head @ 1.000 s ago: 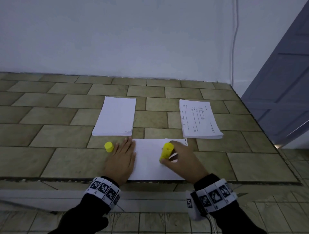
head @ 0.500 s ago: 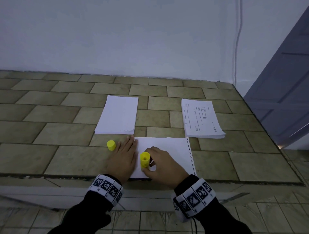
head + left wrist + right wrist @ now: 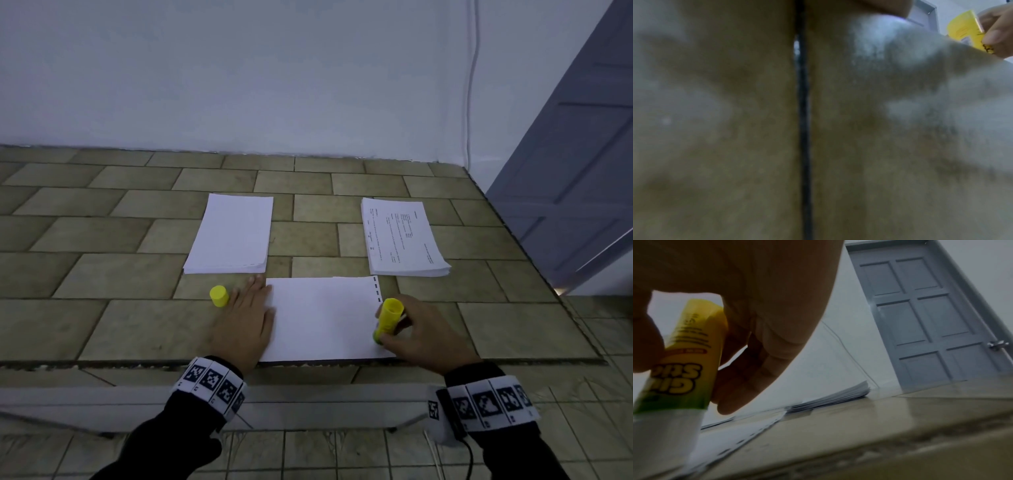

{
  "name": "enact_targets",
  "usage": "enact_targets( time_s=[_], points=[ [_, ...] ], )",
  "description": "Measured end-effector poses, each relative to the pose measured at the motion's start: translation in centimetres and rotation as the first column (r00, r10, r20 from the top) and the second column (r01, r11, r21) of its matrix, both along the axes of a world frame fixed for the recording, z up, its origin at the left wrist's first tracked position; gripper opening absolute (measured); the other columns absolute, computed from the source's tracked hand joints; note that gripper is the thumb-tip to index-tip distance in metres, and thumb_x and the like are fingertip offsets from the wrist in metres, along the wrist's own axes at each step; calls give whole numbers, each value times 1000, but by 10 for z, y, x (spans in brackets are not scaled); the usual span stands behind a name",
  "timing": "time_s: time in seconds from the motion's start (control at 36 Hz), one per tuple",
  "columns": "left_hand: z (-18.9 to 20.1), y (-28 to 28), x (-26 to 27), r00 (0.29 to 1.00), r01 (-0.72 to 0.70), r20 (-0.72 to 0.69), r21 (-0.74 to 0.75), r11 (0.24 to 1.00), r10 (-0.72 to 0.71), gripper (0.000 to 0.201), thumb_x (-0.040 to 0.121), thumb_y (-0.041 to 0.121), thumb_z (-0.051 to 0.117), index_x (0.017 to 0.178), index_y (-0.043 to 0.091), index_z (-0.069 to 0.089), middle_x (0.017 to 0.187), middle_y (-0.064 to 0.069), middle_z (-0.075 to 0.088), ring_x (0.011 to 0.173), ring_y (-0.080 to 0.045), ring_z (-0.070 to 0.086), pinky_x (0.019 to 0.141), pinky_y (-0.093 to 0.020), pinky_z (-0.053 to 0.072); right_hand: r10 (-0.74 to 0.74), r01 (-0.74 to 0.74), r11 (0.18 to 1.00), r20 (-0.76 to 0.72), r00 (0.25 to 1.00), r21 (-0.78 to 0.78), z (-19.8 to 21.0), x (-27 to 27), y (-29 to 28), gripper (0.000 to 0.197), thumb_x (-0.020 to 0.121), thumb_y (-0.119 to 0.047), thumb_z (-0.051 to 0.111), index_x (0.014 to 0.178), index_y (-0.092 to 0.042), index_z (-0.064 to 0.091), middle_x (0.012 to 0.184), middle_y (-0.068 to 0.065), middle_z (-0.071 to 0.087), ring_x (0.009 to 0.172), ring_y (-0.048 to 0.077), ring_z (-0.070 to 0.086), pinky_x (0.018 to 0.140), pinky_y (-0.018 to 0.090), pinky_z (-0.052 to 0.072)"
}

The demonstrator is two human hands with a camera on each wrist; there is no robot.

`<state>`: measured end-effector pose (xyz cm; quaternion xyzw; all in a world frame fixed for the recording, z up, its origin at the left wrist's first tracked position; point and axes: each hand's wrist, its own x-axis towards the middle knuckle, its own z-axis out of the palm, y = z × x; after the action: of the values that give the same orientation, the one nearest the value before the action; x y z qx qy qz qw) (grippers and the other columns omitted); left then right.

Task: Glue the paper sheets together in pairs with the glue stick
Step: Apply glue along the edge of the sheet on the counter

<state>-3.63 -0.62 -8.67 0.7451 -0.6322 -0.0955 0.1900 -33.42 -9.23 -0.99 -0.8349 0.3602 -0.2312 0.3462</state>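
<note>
My left wrist view is a blur of desk (image 3: 715, 129) at close range. My right hand (image 3: 419, 337) covers the sheet's (image 3: 318, 318) near right corner. The glue stick's (image 3: 684, 363) tip runs off the picture's edge. The print on the right stack (image 3: 402, 236) is too small to read.
</note>
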Motion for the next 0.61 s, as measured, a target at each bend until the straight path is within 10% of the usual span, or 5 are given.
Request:
enact_targets(
  time_s=[0.25,0.42,0.61],
  points=[
    [4,2,0,1000,11,-14,5,1000,-11,78,92,47,0,147,8,40,158,-7,27,148,-22,20,122,-38,9,144,-144,990,135,980,-7,6,43,7,11,77,-12,75,79,-9,64,90,1,64,78,14,65,66,33,57],
    [5,1,3,999,36,-2,16,999,-36,62,93,27,18,136,-1,52,147,-20,44,136,-39,42,112,-57,31,268,-271,962,68,961,42,4,103,21,20,81,-19,75,92,-9,63,97,6,63,86,16,63,75,36,56],
    [-3,0,12,993,103,45,93,990,-107,70,87,40,29,140,-2,47,150,-23,36,138,-40,36,112,-54,26,408,-408,913,-77,910,15,4,131,28,24,84,-16,72,102,-6,60,100,13,60,88,23,58,80,44,52]
  ],
)
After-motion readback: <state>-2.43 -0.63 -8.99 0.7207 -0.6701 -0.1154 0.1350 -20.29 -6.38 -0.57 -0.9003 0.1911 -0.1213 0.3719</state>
